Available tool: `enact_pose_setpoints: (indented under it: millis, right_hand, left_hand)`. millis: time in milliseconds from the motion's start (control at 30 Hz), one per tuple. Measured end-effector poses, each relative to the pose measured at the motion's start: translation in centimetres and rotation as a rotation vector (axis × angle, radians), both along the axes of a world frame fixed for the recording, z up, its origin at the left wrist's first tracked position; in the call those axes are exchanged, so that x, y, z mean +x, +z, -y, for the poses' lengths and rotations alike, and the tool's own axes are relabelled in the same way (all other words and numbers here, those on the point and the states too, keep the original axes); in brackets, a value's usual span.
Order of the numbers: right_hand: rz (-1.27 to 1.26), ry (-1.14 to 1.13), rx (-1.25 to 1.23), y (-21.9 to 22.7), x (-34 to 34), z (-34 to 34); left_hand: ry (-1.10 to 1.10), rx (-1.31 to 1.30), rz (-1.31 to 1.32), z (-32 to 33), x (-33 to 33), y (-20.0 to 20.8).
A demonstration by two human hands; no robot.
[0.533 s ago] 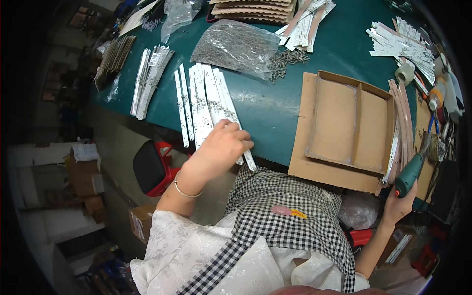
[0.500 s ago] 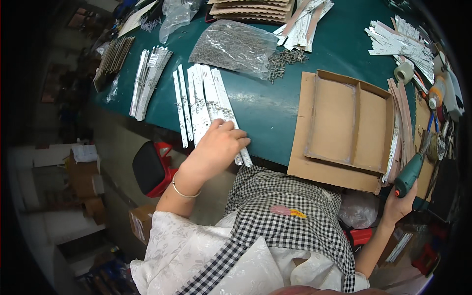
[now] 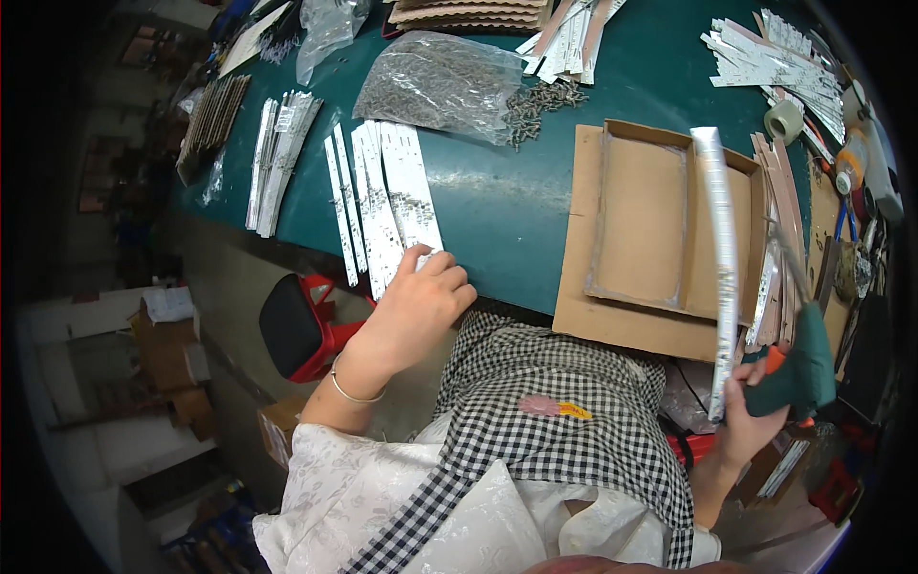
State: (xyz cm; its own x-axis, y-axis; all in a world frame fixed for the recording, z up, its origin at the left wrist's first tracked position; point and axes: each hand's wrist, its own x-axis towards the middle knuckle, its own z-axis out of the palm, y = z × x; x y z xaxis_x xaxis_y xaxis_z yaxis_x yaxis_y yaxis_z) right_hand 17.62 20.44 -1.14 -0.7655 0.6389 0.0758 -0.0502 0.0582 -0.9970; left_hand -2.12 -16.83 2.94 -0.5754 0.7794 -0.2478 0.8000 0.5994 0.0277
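Note:
My left hand has its fingers bent round the near end of a wide white strip dotted with small dark marks; the thumb is hidden. To its left lie narrower white strips, side by side on the table. My right hand holds a green electric screwdriver with a long thin shaft pointing away from me. Between the thumb and fingers of that same hand is the lower end of a long shiny white strip, which stands up in front of a divided cardboard tray.
A clear bag of screws and a loose screw heap lie farther back. Bundled strips are at the left, more strips at the far right. A tape roll and bottle stand along the right edge.
A white strip is now in my right hand beside the screwdriver, and the rightmost strip by my left hand is gone from the table. The screwdriver has turned and moved down.

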Motion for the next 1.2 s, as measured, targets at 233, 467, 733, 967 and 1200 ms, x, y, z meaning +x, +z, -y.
enact_pose_setpoints:
  millis: [233,467,733,967,1200]
  right_hand:
    - [0.054,-0.068,-0.071,-2.0,-2.1,4.4]
    - [0.026,-0.02,0.057,-3.7,-2.5,6.5]
    - [0.015,0.101,0.057,-4.1,-0.6,4.6]
    - [-0.004,0.118,0.014,-4.1,-1.4,3.6]
    - [-0.041,0.044,0.0,-2.9,-2.1,2.6]
  left_hand:
    - [-0.026,0.157,0.099,-2.3,-2.1,2.9]
    - [0.101,0.511,-0.149,-8.5,-12.9,-2.5]
    - [0.357,0.327,-0.225,-11.7,-15.6,-5.8]
    - [0.332,0.357,-0.161,-11.9,-16.4,-6.9]
    - [0.295,0.494,-0.027,-12.8,-13.5,-4.5]
